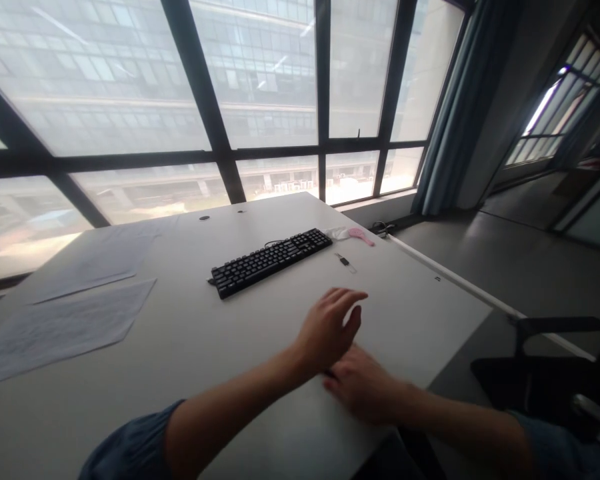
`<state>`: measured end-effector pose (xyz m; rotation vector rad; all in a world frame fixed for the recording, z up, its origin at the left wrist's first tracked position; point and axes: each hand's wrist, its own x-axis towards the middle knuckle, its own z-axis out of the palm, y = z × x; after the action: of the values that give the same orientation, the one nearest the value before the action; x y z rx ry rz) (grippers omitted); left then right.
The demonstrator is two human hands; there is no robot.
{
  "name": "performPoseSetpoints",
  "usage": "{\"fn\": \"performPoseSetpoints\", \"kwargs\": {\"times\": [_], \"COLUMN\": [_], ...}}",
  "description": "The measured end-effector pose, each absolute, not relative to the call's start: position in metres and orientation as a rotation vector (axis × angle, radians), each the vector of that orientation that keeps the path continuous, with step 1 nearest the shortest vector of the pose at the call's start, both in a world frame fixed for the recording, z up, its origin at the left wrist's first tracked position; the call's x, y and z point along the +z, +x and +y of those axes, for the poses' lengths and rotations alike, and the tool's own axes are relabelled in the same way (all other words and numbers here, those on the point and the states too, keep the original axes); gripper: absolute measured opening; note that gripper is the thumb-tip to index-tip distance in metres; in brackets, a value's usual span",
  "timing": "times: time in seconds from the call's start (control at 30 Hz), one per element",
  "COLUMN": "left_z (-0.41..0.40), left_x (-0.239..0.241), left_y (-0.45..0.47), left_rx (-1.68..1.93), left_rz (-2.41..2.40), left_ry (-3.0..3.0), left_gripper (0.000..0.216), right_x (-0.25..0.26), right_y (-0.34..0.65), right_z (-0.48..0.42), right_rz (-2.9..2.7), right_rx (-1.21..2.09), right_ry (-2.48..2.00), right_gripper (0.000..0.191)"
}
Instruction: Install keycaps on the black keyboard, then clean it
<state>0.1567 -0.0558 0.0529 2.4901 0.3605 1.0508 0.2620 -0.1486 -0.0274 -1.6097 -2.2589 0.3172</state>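
My left hand [333,327] is raised over the white table, its thumb apart from the bent fingers and nothing visible between them. Just below it, close to the table's near edge, my right hand [363,385] is curled, its fingertips partly covered by the left hand. A small dark bit shows by the right thumb, too blurred to name. Beyond the hands lies a black keyboard [273,261], set at a slant. To its right are a small dark USB-stick-like item [345,261] with a light loop, and a pink hairbrush [361,236].
Large paper sheets [75,323] lie at the table's left. Clear crumpled plastic [337,233] sits between keyboard and hairbrush. The white table [195,353] reaches to tall windows. A black chair [545,363] stands at the right, and a blue curtain [453,133] hangs behind.
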Motion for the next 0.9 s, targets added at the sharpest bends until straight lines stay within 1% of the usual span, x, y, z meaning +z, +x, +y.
{"fn": "performPoseSetpoints", "kwargs": {"times": [0.07, 0.1, 0.17, 0.27, 0.37, 0.43, 0.47, 0.5, 0.57, 0.63, 0.7, 0.77, 0.83, 0.9], "left_z": [-0.052, -0.05, -0.045, -0.031, -0.019, -0.017, -0.018, -0.021, -0.027, -0.035, -0.042, -0.046, -0.05, -0.054], "left_x": [0.074, 0.08, 0.083, 0.064, 0.038, 0.027, 0.022, 0.019, 0.012, 0.003, -0.006, -0.014, -0.02, -0.022], "left_y": [0.149, 0.146, 0.138, 0.124, 0.113, 0.106, 0.1, 0.093, 0.073, 0.048, 0.02, -0.007, -0.031, -0.053], "left_rx": [1.148, 1.143, 1.029, 0.689, 0.438, 0.362, 0.341, 0.325, 0.317, 0.351, 0.413, 0.458, 0.476, 0.486], "left_rz": [0.305, 0.28, 0.29, 0.415, 0.499, 0.524, 0.532, 0.538, 0.553, 0.589, 0.66, 0.737, 0.815, 0.884], "left_ry": [2.502, 2.536, 2.629, 2.746, 2.784, 2.789, 2.791, 2.791, 2.79, 2.796, 2.837, 2.899, 2.937, 2.933], "left_gripper": [0.026, 0.025, 0.022, 0.021, 0.024, 0.024, 0.024, 0.025, 0.027, 0.032, 0.042, 0.048, 0.045, 0.037], "right_x": [-0.017, -0.016, -0.02, -0.031, -0.032, -0.03, -0.031, -0.035, -0.046, -0.06, -0.068, -0.066, -0.058, -0.047], "right_y": [0.217, 0.21, 0.231, 0.331, 0.451, 0.5, 0.51, 0.508, 0.474, 0.414, 0.348, 0.291, 0.25, 0.216], "right_z": [-0.15, -0.147, -0.133, -0.111, -0.107, -0.114, -0.117, -0.119, -0.121, -0.121, -0.117, -0.106, -0.084, -0.054], "right_rz": [-2.37, -2.384, -2.37, -2.097, -1.664, -1.542, -1.535, -1.553, -1.643, -1.808, -2.071, -2.199, -2.277, -2.303], "right_rx": [0.397, 0.415, 0.413, 0.209, -0.026, -0.07, -0.075, -0.072, -0.04, 0.023, 0.123, 0.204, 0.31, 0.384], "right_ry": [-1.389, -1.371, -1.445, -1.903, -2.348, -2.422, -2.424, -2.409, -2.34, -2.202, -1.949, -1.816, -1.773, -1.78], "right_gripper": [0.053, 0.05, 0.044, 0.047, 0.047, 0.052, 0.052, 0.052, 0.052, 0.053, 0.059, 0.065, 0.065, 0.068]}}
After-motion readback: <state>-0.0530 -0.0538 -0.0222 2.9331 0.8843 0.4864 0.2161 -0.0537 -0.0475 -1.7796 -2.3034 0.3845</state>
